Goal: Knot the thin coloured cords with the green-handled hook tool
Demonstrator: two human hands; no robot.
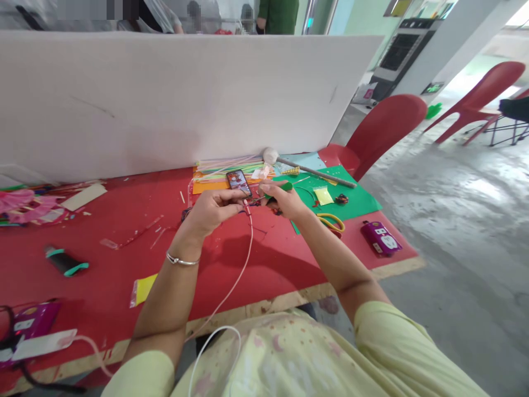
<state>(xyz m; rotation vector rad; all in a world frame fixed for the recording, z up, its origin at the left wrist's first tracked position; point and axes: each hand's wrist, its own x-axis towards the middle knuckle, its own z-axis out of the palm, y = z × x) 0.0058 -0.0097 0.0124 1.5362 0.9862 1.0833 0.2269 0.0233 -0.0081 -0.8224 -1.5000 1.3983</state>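
My left hand [217,210] is closed in a pinch over the red table, its fingertips on a small dark piece too small to name. Facing it, my right hand [287,201] is wrapped round a green-handled tool [284,186], whose thin metal end points toward the left fingertips. A smartphone [238,182] with a lit screen lies just beyond both hands. From between them a pale charging cable [249,242] runs down toward my lap. Small dark red bits sit under my right fingers, partly hidden.
A white board [185,99] stands along the table's far side. On the green sheet [363,203] lie a yellow packet [323,195] and yellow-handled scissors [333,221]. A purple case [381,238] is near the right edge; a red chair [386,129] stands behind.
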